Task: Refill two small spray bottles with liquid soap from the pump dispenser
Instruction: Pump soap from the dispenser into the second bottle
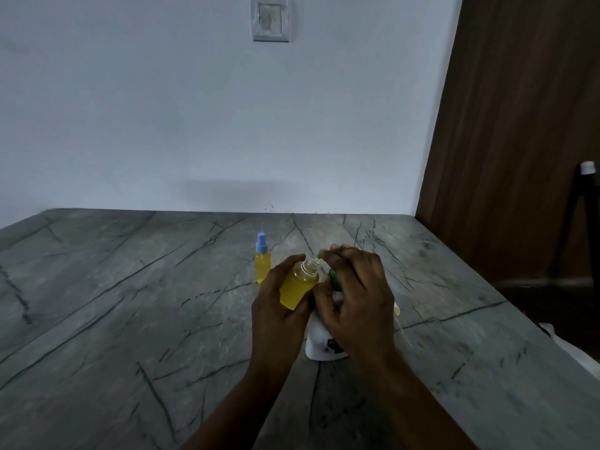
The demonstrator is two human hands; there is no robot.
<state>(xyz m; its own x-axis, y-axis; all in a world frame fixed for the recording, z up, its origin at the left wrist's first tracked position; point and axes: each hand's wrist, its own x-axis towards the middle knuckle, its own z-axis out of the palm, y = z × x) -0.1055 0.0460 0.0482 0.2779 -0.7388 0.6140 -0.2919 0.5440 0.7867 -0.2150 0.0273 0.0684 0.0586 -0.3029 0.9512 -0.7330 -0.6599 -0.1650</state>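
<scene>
My left hand [277,306] grips a small uncapped spray bottle [298,284] holding yellow liquid, tilted with its threaded neck toward the green pump nozzle. My right hand [354,293] lies over the green pump head [333,278] of the white soap dispenser [321,344], fingers curled over it; most of the pump is hidden under the hand. A second small spray bottle [262,259] with a blue spray cap and yellow liquid stands upright on the table just behind and left of my hands.
The grey marble-patterned table [130,319] stretches wide to the left and front. A pale object [396,308] shows just right of my right hand. A white wall with a switch plate [270,18] is behind; a brown wooden panel [519,125] stands right.
</scene>
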